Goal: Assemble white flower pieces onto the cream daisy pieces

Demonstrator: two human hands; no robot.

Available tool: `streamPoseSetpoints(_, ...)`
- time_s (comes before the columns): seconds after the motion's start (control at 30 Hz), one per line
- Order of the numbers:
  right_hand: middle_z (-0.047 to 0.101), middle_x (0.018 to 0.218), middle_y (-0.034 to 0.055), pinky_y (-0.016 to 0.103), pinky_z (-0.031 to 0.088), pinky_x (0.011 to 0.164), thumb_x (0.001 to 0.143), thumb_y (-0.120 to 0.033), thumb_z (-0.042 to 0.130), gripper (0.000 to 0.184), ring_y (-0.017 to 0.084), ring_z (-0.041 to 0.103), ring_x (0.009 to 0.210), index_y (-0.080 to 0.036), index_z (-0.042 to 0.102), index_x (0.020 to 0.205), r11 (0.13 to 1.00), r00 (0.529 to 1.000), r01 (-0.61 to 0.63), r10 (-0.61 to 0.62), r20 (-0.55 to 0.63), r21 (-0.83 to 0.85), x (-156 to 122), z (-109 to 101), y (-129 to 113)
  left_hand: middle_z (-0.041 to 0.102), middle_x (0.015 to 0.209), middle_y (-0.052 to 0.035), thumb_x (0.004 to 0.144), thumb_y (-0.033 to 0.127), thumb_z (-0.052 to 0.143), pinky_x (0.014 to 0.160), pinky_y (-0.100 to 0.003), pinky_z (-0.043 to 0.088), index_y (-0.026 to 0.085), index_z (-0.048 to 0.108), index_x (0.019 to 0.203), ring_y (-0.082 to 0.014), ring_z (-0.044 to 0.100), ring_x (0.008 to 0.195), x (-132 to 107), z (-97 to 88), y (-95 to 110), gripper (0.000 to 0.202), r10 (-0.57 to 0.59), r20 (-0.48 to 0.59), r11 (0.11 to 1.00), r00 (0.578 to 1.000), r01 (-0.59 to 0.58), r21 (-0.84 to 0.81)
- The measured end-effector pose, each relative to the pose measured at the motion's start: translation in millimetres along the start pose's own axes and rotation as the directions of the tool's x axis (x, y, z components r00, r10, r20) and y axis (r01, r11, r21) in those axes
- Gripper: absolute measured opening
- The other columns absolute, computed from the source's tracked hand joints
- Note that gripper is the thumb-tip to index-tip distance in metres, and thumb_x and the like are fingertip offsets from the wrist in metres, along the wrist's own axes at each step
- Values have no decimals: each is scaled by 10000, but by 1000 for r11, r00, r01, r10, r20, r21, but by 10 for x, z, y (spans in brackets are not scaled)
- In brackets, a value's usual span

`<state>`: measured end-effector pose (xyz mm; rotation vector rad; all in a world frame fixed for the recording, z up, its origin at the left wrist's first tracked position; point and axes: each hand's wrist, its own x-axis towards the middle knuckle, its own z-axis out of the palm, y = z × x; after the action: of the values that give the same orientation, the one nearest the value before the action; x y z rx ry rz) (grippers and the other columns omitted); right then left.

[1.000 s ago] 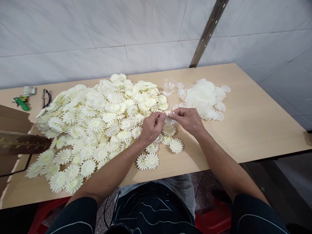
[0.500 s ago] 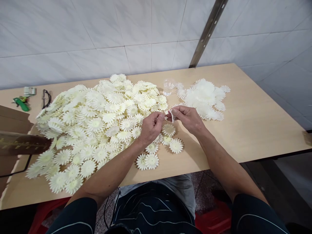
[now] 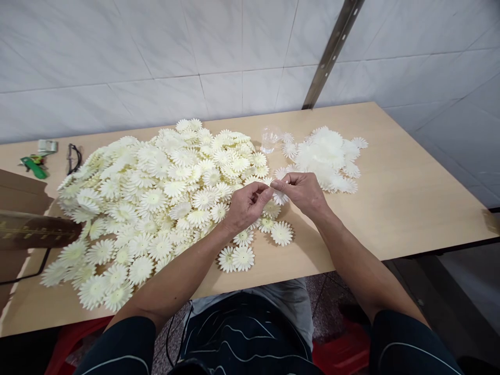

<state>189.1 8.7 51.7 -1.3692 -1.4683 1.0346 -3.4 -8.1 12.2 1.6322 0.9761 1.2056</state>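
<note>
Close together above the table, my left hand [image 3: 248, 205] and my right hand [image 3: 304, 194] meet with their fingertips. A thin white flower-shaped piece [image 3: 280, 198] hangs just below the right fingertips, which pinch it. My left thumb and forefinger are pinched too; whatever lies between them is too small to make out. Under and left of the hands spreads a large heap of cream petalled flower pieces [image 3: 156, 198]. Several single cream flowers [image 3: 282, 233] lie on the wood just below the hands.
Beyond my right hand is a smaller pile of whiter flower pieces [image 3: 326, 156]. A clear plastic cup [image 3: 269, 139] stands near the back. Far left are a green-handled tool [image 3: 36, 167], a black looped item [image 3: 73, 158] and a cardboard box [image 3: 19, 200]. The tiled wall [image 3: 156, 52] borders the table [image 3: 422, 203].
The white flower piece, seen edge-on between the fingers before, now shows its petals below the right fingertips. Both hands have shifted slightly, and their fingertips are closer together.
</note>
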Motion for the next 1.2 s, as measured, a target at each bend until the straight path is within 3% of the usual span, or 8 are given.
streamPoseSetpoints(0.1, 452, 529, -22, 316, 293, 524, 626, -905, 904, 743, 124, 355, 553, -217, 634, 553, 1000, 1000, -12, 12, -15, 11, -19, 20, -33, 679, 706, -11, 983, 729, 726, 503, -277, 441, 199, 758, 970, -120, 568, 542, -2, 27, -3, 531, -43, 9, 998, 999, 44, -42)
streamPoseSetpoints(0.2, 307, 502, -40, 317, 243, 504, 668, -939, 856, 839, 113, 278, 538, -238, 434, 481, 999, 999, -10, 9, -37, -35, -33, 22, -33, 707, 711, -22, 921, 672, 824, 522, -274, 472, 199, 752, 905, -123, 590, 562, 8, 44, -5, 478, -49, -13, 997, 999, 48, -54)
streamPoseSetpoints(0.27, 317, 497, -26, 318, 279, 503, 733, -967, 788, 877, 123, 330, 529, -243, 360, 483, 998, 1000, 7, -9, -30, -69, -31, 9, -12, 704, 694, -16, 911, 630, 839, 513, -273, 473, 202, 742, 862, -121, 586, 547, 19, 47, -9, 442, -73, -12, 994, 997, 72, -76)
streamPoseSetpoints(0.37, 467, 524, 17, 329, 428, 544, 800, -1008, 685, 848, 183, 538, 583, -232, 493, 518, 999, 1000, 14, -14, 10, -50, -14, -21, 28, 702, 679, -9, 914, 589, 831, 491, -270, 463, 203, 736, 834, -114, 566, 516, 35, 40, -21, 406, -129, -16, 985, 991, 127, -113)
streamPoseSetpoints(0.47, 604, 603, 54, 358, 546, 584, 781, -1045, 656, 832, 244, 664, 675, -225, 672, 639, 996, 999, -19, 15, 40, 87, 10, -42, 52, 706, 678, -7, 914, 559, 831, 496, -266, 460, 203, 743, 838, -118, 573, 533, 44, 31, -39, 374, -142, -58, 985, 988, 135, -110)
streamPoseSetpoints(0.63, 738, 768, 54, 382, 654, 664, 647, -962, 864, 769, 235, 713, 729, -216, 798, 820, 987, 990, -18, -4, 140, 158, 36, -66, 80, 663, 620, 22, 934, 544, 806, 491, -265, 448, 212, 732, 858, -114, 562, 495, 44, 34, -66, 348, -153, -132, 984, 979, 138, -112)
streamPoseSetpoints(0.93, 730, 615, 74, 316, 411, 550, 768, -928, 801, 742, 176, 602, 561, -221, 639, 611, 987, 998, 40, -32, 57, -156, 5, -81, 47, 666, 642, 21, 960, 610, 788, 485, -267, 432, 216, 730, 881, -116, 565, 500, 33, 35, -56, 406, -113, -141, 992, 984, 103, -79)
streamPoseSetpoints(1.2, 603, 512, 27, 313, 367, 538, 854, -1010, 621, 840, 159, 534, 516, -231, 542, 551, 977, 994, 111, -105, 42, -184, -26, -88, -18, 714, 710, 7, 1043, 592, 689, 498, -245, 445, 195, 734, 918, -105, 594, 516, 19, 13, -39, 419, -75, -162, 997, 984, 72, -26)
